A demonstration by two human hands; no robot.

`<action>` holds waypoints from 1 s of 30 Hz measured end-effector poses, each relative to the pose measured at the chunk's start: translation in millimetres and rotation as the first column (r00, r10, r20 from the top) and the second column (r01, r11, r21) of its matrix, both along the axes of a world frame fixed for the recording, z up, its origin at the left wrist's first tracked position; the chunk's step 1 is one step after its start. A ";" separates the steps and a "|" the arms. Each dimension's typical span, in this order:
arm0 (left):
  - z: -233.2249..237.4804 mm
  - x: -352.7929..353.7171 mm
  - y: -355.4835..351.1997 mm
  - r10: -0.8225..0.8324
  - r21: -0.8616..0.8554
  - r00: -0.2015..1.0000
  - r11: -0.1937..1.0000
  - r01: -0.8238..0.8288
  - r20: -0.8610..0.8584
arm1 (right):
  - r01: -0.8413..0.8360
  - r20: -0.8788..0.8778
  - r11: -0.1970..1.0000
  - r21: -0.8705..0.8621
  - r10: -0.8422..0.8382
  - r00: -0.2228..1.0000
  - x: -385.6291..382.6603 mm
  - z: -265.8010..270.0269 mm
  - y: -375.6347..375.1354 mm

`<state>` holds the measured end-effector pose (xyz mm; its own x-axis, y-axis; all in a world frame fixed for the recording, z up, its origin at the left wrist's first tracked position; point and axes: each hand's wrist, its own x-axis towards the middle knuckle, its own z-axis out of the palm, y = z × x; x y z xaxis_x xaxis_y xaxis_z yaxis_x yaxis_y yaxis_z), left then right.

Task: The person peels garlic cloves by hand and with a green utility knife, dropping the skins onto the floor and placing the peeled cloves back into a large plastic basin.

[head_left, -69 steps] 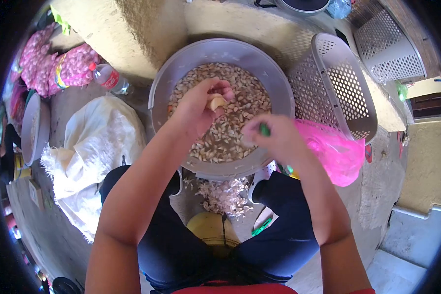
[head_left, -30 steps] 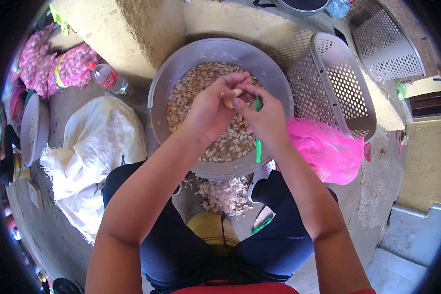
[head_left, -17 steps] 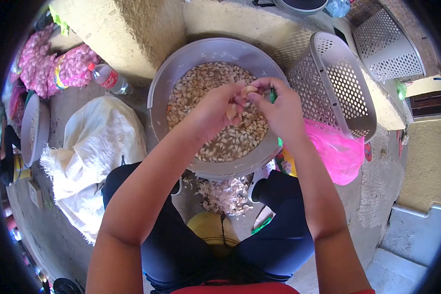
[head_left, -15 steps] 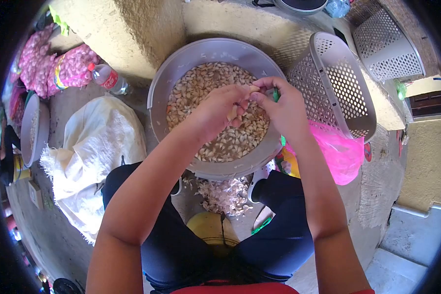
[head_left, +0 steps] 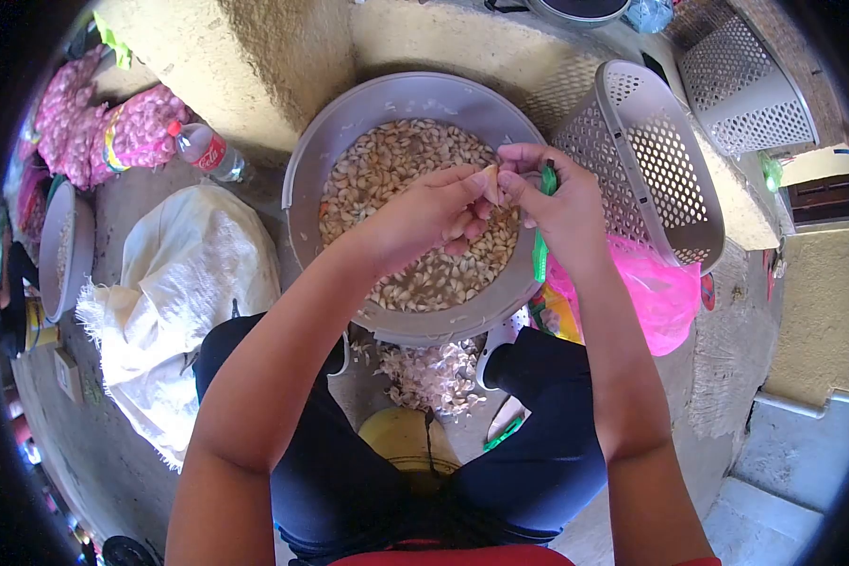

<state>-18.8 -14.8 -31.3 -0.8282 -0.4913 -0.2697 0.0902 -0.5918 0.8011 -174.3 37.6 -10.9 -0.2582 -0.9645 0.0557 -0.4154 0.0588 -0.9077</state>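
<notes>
My left hand and my right hand meet above a big grey tub. Between the fingertips of both is a pale garlic clove; the curled lower fingers of my left hand seem to hold more cloves. Tucked in my right hand is a slim green-handled knife, its blade not discernible. Many garlic cloves sit in water in the tub below. Garlic skins lie heaped on the floor between my feet.
Right of the tub stand a grey perforated basket and a pink plastic bag. At left are a white woven sack, a Coca-Cola bottle, pink net bags of garlic and a grey basin. A concrete wall rises behind.
My right hand has turned and shifted slightly right, so more of the green handle shows below it. Both hands still pinch at the clove.
</notes>
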 end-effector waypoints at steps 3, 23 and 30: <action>0.8 1.1 -1.4 -0.019 0.018 1.000 1.000 0.020 -0.021 | -0.032 -0.025 0.995 0.094 0.034 0.999 0.0 5.7 1.6; -2.2 -4.3 13.1 -0.001 -0.007 0.999 1.000 0.001 -0.040 | -0.333 -0.267 0.941 -0.062 0.306 0.914 6.8 3.7 11.4; -3.6 -5.5 16.6 0.038 0.126 0.996 0.992 -0.027 -0.085 | -0.352 -0.282 0.933 -0.071 0.319 0.905 6.9 -1.7 10.7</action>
<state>-24.4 1.8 -34.9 -0.8357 -0.4850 -0.2577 0.1772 -0.6822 0.7093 -167.5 48.2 -12.6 0.1188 -0.9736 0.1947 -0.6148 -0.2262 -0.7555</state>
